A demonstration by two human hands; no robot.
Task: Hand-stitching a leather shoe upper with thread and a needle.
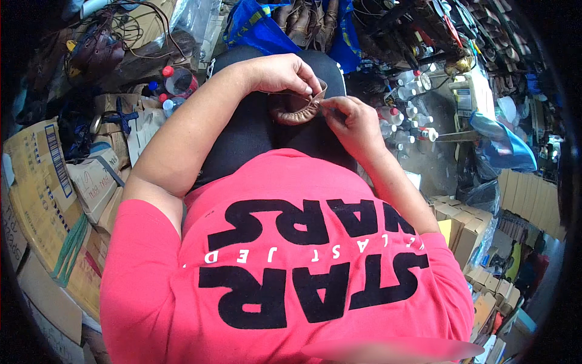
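Observation:
Over my lap, on dark trousers [236, 145], is a brown leather shoe upper [295, 115] with a puckered, gathered edge curving round its near side. My left hand [285, 74] reaches over it from the far left, thumb and fingers pinched on its upper rim. From the right, my right hand [357, 124] comes in with thumb and forefinger closed at the upper's right edge, close to the left fingertips. Whether a thread or needle is between the fingers is too small to tell.
Beyond my knees stands a blue bag [257, 30] holding several brown leather shoe pieces [303, 24]. Plastic bottles [393, 115] cluster at the right, near a blue plastic bag [503, 145]. Cardboard boxes [42, 200] are stacked at the left, and more boxes [464, 224] at the right.

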